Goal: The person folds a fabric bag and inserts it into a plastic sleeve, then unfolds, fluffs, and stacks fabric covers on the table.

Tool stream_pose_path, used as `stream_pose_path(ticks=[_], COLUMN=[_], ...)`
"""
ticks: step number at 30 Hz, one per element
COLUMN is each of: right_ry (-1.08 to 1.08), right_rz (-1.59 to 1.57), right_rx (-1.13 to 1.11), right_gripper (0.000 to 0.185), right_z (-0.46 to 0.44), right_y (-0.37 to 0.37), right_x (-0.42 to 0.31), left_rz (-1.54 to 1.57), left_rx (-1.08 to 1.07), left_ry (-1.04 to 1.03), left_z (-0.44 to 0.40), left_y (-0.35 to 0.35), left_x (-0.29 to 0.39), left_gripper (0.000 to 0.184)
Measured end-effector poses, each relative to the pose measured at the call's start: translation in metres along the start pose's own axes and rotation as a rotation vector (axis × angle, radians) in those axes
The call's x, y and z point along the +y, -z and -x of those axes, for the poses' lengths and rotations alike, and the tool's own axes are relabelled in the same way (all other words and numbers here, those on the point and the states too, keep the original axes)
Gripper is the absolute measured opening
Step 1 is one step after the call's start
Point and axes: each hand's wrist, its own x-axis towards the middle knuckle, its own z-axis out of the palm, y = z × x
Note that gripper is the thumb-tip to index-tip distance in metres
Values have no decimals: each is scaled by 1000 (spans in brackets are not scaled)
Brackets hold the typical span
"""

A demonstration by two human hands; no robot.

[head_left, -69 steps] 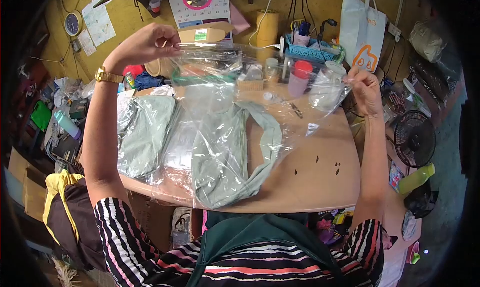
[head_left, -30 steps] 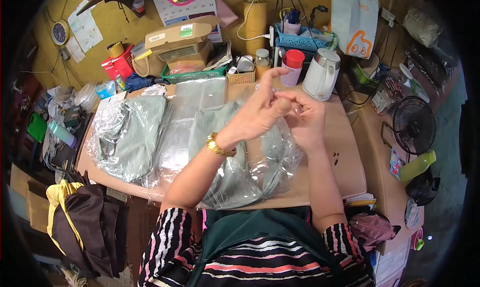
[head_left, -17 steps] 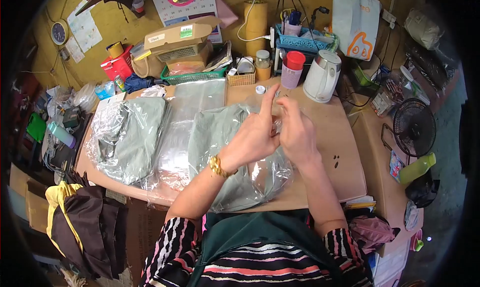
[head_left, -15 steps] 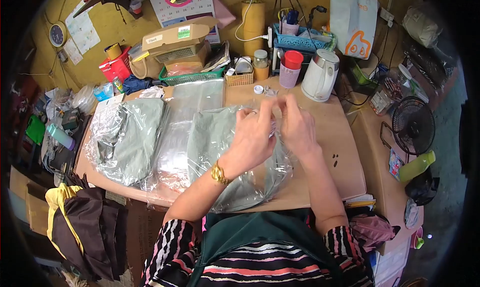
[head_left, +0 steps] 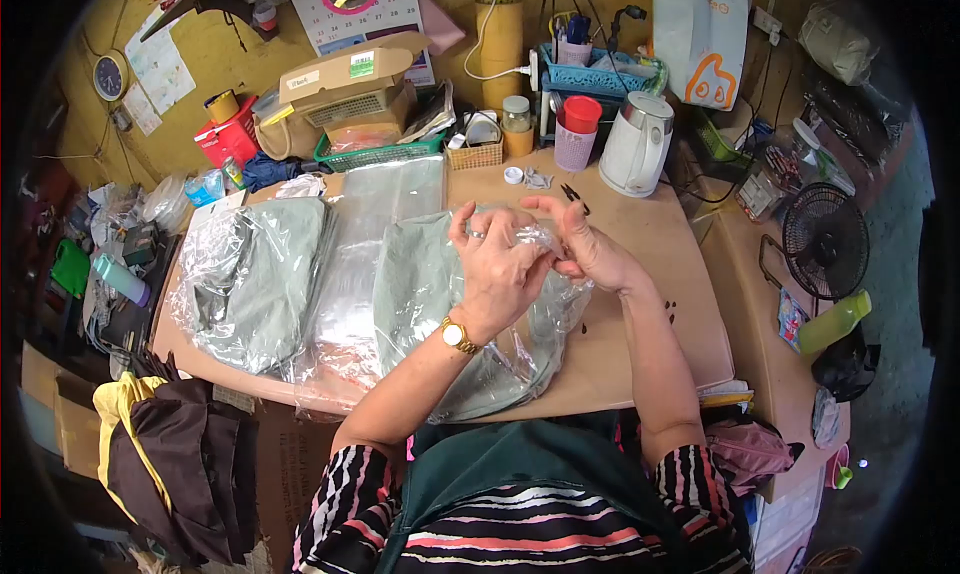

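Observation:
A clear plastic bag with a grey-green cloth item [head_left: 412, 284] inside lies at the middle of the table's front. Over its upper right part, my left hand [head_left: 500, 269], with a gold watch on the wrist, pinches the gathered plastic of the bag's mouth. My right hand [head_left: 590, 249] is against the same bunched plastic, its thumb and fingertips closed on it and other fingers stretched. A second bagged grey-green cloth item [head_left: 275, 274] lies to the left. Between the two is a stack of flat clear bags [head_left: 395, 189]. Small black scissors [head_left: 574, 196] lie beyond my right hand.
Along the table's back stand a green basket [head_left: 385, 156], a small wicker basket [head_left: 475, 155], a jar [head_left: 517, 124], a pink cup with a red top [head_left: 575, 146] and a white kettle [head_left: 635, 149]. A black fan [head_left: 825, 241] stands at the right.
The plastic, earlier spread wide between my raised hands, is now gathered at its mouth. Since the last earlier frame, my right hand has turned and its fingers have spread; the scissors have come into view.

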Motion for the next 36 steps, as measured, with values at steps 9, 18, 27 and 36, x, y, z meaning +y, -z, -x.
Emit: stream_pose_path(ticks=[9,18,27,36], right_ry=[301,849,588,403], right_rz=[-472,783,-479,805], right_rx=[591,476,677,524], right_gripper=[29,15,12,9], right_z=[2,14,1,48], right_y=[1,-59,-73,-44], right_x=[25,12,51,18], left_rz=[749,116,652,958], left_rx=[-262,-248,-75,-75], left_ry=[432,221,520,763], left_z=[21,3,38,49], left_y=[28,79,3,5], left_x=[-10,6,19,5], left_gripper=[9,12,44,14])
